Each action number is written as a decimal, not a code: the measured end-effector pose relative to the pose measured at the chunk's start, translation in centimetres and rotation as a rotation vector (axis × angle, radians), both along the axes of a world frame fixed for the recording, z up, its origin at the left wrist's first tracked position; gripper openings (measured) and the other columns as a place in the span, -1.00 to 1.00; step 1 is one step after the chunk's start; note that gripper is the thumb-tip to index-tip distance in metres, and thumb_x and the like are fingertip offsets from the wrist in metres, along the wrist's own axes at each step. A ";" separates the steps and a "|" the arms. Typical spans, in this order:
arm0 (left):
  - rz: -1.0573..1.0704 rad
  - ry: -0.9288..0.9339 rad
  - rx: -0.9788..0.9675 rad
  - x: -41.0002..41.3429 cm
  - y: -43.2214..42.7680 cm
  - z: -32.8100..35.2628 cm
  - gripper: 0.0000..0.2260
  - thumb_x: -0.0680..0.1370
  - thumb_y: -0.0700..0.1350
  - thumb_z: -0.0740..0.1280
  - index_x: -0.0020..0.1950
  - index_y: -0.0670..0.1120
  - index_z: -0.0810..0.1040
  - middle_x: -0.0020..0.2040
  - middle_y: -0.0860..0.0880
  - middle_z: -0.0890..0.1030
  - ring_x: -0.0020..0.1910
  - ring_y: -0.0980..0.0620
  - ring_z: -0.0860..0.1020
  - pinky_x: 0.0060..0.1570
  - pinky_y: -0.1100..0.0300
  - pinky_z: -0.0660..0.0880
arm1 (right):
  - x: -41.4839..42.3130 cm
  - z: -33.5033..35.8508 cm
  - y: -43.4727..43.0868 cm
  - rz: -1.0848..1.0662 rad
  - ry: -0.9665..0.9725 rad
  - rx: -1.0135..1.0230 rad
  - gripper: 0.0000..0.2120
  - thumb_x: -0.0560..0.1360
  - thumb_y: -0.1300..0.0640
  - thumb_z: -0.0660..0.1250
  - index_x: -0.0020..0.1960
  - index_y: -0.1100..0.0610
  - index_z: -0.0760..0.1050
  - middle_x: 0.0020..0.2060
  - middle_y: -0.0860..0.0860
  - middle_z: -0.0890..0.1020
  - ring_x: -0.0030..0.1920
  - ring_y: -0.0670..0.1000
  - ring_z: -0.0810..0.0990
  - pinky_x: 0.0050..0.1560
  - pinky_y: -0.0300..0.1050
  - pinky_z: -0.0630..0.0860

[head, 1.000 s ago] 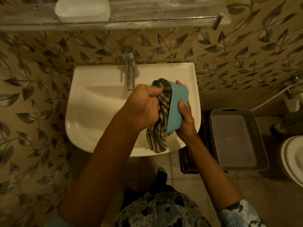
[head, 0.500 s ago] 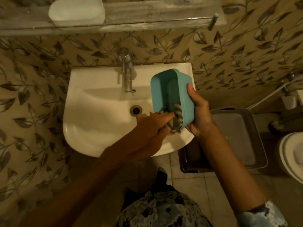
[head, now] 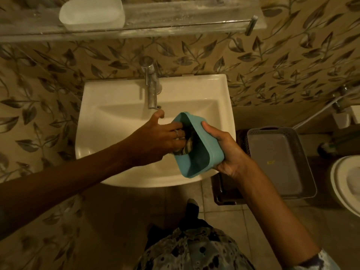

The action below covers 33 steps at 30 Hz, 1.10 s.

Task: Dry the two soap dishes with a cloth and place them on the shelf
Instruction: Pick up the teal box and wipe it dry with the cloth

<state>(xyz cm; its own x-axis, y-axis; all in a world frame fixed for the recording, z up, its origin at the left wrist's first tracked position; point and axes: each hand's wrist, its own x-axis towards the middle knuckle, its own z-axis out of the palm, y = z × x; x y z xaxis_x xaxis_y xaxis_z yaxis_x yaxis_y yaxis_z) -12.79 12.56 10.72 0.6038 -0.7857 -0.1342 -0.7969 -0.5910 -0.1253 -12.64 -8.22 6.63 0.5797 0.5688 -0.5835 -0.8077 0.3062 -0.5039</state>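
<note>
Your sink [head: 116, 123] sits below you with its tap [head: 151, 88] just above your left hand [head: 155, 141], and nothing lies between your hands and the glass shelf [head: 175, 22] on the wall overhead. A grey basket [head: 276, 160] stands on the floor to your right, beside a toilet [head: 344, 184]. Your left fingers [head: 178, 131] are pushed inside the teal soap dish [head: 196, 156], clenched on the striped cloth [head: 187, 147] against its inner wall, thumb stretched out towards the tap. Your right hand [head: 228, 151] grasps that dish over the sink's front right edge, thumb on the rim, its opening tipped towards your left. You have two soap dishes: the teal one in hand and one white soap dish [head: 91, 12] on the shelf's left end. One cloth.
</note>
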 end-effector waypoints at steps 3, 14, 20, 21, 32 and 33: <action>0.098 -0.017 -0.114 -0.7 -1.0 -0.4 -0.58 0.22 -0.30 0.39 0.04 0.00 0.60 0.12 0.00 0.65 0.23 -0.07 0.55 0.09 -0.21 0.36 | 0.4 0.1 -0.5 -0.034 -0.018 0.013 -0.56 0.40 -0.11 0.35 0.16 0.14 0.57 -0.08 0.14 0.67 -0.06 0.10 0.64 0.04 0.00 0.59; 0.853 0.922 -0.807 -4.4 -5.2 0.0 -0.65 0.56 -0.27 0.10 0.27 -0.06 0.51 0.19 -0.08 0.55 0.14 0.05 0.49 0.16 0.33 0.43 | -1.4 -2.2 0.0 -0.274 -0.158 -0.015 -0.37 0.43 -0.15 0.27 0.40 0.15 0.36 0.02 0.14 0.66 -0.04 0.09 0.67 -0.10 -0.03 0.65; 1.425 1.534 -1.606 -3.4 -3.6 0.6 -0.74 0.62 -0.19 0.04 0.19 -0.16 0.46 -0.08 -0.09 0.58 -0.12 -0.02 0.53 -0.12 0.11 0.44 | -2.5 -3.1 -0.8 -0.437 -0.287 0.082 -0.27 0.30 -0.11 0.41 0.40 0.13 0.35 0.08 0.08 0.67 0.04 0.07 0.66 -0.02 -0.04 0.63; 1.479 1.547 -1.743 -3.4 -3.1 0.6 -0.74 0.61 -0.16 0.05 0.18 -0.15 0.46 -0.09 -0.10 0.59 -0.12 -0.03 0.54 -0.10 0.09 0.45 | -2.5 -3.0 -0.7 -0.466 -0.321 0.059 -0.22 0.22 -0.15 0.46 0.36 0.13 0.37 0.03 0.05 0.69 0.01 0.05 0.66 -0.07 -0.06 0.63; 1.394 1.896 -2.075 -3.7 -5.4 3.7 -0.60 0.62 -0.04 0.03 0.36 -0.19 0.41 0.30 -0.30 0.50 0.28 -0.27 0.46 0.05 -0.13 0.45 | -3.2 -3.1 0.3 -0.369 -1.118 -0.256 -0.32 0.39 -0.30 0.33 0.41 -0.05 0.26 0.27 -0.12 0.48 0.22 -0.04 0.51 0.15 -0.19 0.50; 1.330 1.898 -2.090 -3.8 -5.6 3.8 -0.58 0.62 -0.02 0.03 0.36 -0.20 0.40 0.30 -0.29 0.50 0.28 -0.27 0.46 0.07 -0.12 0.45 | -3.1 -3.0 0.1 -0.361 -1.140 -0.258 -0.34 0.41 -0.29 0.33 0.40 -0.06 0.27 0.27 -0.13 0.46 0.22 -0.03 0.50 0.15 -0.18 0.50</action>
